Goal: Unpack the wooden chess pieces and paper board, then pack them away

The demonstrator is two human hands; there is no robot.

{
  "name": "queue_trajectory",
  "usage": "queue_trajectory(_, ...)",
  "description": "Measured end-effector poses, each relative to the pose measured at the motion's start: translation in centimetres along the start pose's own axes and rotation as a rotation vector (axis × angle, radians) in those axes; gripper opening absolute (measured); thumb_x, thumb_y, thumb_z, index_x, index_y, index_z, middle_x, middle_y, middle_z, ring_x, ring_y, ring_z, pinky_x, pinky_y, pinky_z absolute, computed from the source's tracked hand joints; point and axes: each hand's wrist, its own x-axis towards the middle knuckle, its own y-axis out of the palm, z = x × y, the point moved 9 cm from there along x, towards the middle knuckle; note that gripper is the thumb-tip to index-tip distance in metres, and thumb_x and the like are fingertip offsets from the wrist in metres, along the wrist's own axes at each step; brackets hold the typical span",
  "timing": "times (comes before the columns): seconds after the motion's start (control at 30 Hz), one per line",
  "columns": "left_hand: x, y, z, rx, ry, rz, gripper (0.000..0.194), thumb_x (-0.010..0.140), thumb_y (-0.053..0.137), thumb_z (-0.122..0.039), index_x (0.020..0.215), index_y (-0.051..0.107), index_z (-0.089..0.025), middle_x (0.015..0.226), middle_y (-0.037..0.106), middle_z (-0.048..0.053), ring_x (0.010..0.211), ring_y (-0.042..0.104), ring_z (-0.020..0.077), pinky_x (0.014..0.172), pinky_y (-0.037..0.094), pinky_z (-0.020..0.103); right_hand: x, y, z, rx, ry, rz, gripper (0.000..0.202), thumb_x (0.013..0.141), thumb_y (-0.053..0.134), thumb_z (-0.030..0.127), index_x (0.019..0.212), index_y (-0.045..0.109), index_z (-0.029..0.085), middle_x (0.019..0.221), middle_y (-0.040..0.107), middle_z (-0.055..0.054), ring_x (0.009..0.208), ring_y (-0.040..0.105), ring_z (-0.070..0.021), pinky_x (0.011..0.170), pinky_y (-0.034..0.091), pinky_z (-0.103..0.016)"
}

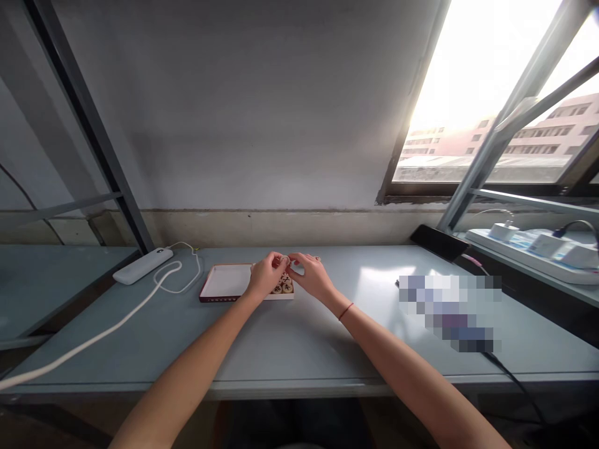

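My left hand (267, 275) is closed in a pinch above an open box, with a pale round xiangqi piece (284, 259) at its fingertips. My right hand (312, 274) meets it there, its thumb and fingers curled against the same spot. Below them, several xiangqi pieces (282, 287) with dark characters lie in the white box tray (281, 297); my left hand covers much of it. Just past my right knuckles shows another round piece (318, 258); I cannot tell what it rests on. The dark red box lid (227, 280), white inside, lies to the left.
A white power bank-like device (143, 265) with a looping white cable (126, 321) occupies the table's left. At right lie a blurred-out object (449, 315), a dark flat device (438, 243) and a white power strip (533, 252). A wall closes off the grey-blue table (299, 349) behind.
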Motion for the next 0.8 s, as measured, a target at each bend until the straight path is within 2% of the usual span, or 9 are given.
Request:
queue_trajectory(0.1,-0.2,-0.5,-0.1,-0.094,0.014,-0.021,0.025,0.084,0.048,-0.043,0.085,0.058,-0.020,0.084,0.068,0.003,0.081,0.063,0.0180,0.073,0.047,0.027,0.3,-0.9,0.2,-0.038,-0.036,-0.039,0.019,0.080,0.054,0.028,0.096,0.063,0.023,0.090,0.068,-0.004,0.083,0.059,-0.0176,0.076,0.042,-0.028)
queue_trajectory(0.17,-0.1,-1.1,-0.1,-0.118,0.028,-0.054,0.023,0.083,0.050,-0.041,0.083,0.058,-0.020,0.086,0.068,0.003,0.083,0.063,0.0181,0.075,0.048,0.027,0.6,-2.3,-1.4,-0.059,-0.001,-0.109,0.018,0.080,0.052,0.028,0.094,0.063,0.023,0.088,0.068,-0.004,0.082,0.059,-0.0172,0.075,0.042,-0.027)
queue_trajectory(0.27,0.1,-1.6,0.1,-0.164,0.051,-0.083,0.021,0.082,0.051,-0.039,0.087,0.058,-0.020,0.086,0.068,0.003,0.083,0.063,0.0176,0.074,0.049,0.027,0.2,-5.0,-6.5,-0.093,0.203,-0.232,0.020,0.080,0.049,0.029,0.093,0.063,0.023,0.087,0.068,-0.003,0.079,0.060,-0.0169,0.072,0.043,-0.026)
queue_trajectory(0.37,0.2,-1.4,0.7,-0.219,0.045,-0.067,0.023,0.083,0.050,-0.038,0.097,0.057,-0.021,0.080,0.067,0.001,0.077,0.064,0.0168,0.067,0.051,0.026,-0.7,-5.7,-11.5,-0.174,0.364,-0.175,0.020,0.079,0.049,0.032,0.091,0.063,0.023,0.084,0.068,-0.003,0.077,0.060,-0.0179,0.068,0.041,-0.026)
queue_trajectory(0.43,0.3,-1.1,1.0,-0.234,0.038,-0.043,0.024,0.084,0.049,-0.037,0.099,0.059,-0.022,0.081,0.067,0.002,0.076,0.065,0.0168,0.065,0.052,0.025,-1.1,-5.3,-13.4,-0.220,0.395,-0.111,0.020,0.080,0.049,0.031,0.091,0.063,0.023,0.087,0.068,-0.004,0.080,0.060,-0.0185,0.067,0.040,-0.026)
queue_trajectory(0.53,0.4,-0.8,1.4,-0.217,0.030,-0.036,0.024,0.080,0.053,-0.030,0.101,0.060,-0.021,0.091,0.067,0.003,0.079,0.064,0.0170,0.068,0.052,0.026,-1.4,-4.1,-14.2,-0.275,0.400,-0.027,0.021,0.081,0.048,0.031,0.093,0.063,0.023,0.091,0.068,-0.005,0.084,0.059,-0.0189,0.067,0.038,-0.025)
queue_trajectory(0.7,0.6,-0.7,1.4,-0.127,0.058,-0.051,0.032,0.077,0.056,-0.025,0.109,0.058,-0.020,0.098,0.067,0.004,0.081,0.063,0.0165,0.075,0.051,0.027,-1.2,-2.1,-13.5,-0.349,0.338,0.122,0.019,0.081,0.050,0.031,0.091,0.064,0.023,0.088,0.068,-0.005,0.087,0.058,-0.0204,0.068,0.038,-0.025)
queue_trajectory(0.8,0.3,-0.6,0.8,-0.025,0.084,-0.019,0.032,0.079,0.057,-0.030,0.109,0.059,-0.021,0.098,0.067,0.004,0.078,0.063,0.0170,0.075,0.050,0.028,-1.1,-2.6,-13.0,-0.358,0.313,0.093,0.018,0.080,0.052,0.029,0.091,0.064,0.021,0.093,0.068,-0.006,0.092,0.057,-0.0219,0.074,0.039,-0.028)
